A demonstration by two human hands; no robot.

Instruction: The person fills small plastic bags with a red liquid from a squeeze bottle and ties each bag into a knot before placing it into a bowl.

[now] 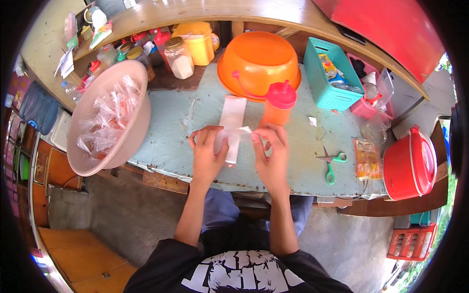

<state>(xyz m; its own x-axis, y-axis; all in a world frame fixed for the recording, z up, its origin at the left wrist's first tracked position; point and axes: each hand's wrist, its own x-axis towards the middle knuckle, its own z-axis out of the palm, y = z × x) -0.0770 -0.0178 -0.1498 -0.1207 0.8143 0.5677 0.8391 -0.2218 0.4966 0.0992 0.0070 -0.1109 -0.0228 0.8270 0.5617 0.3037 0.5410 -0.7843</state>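
A thin, clear plastic piece, apparently a small bag point(234, 131), stretches between my two hands. My left hand point(208, 152) pinches its left end with thumb and fingers. At the other end, my right hand point(272, 155) grips a whitish corner between thumb and forefinger. Beneath them a long white pack point(233, 110), perhaps of plastic bags, lies lengthwise on the table. An orange plastic bottle point(277, 113) with a pink spouted lid stands just beyond my right hand, which partly covers its base. Green-handled scissors point(331, 161) lie spread apart to the right.
At left, a pale pink basin point(143, 121) holds many tied plastic bags. An upturned orange basin point(258, 55) is at the back. Right of it stand a teal basket point(335, 97) and a red lidded container point(405, 168). Jars point(179, 60) line the table point(168, 121) under a wooden shelf point(205, 9).
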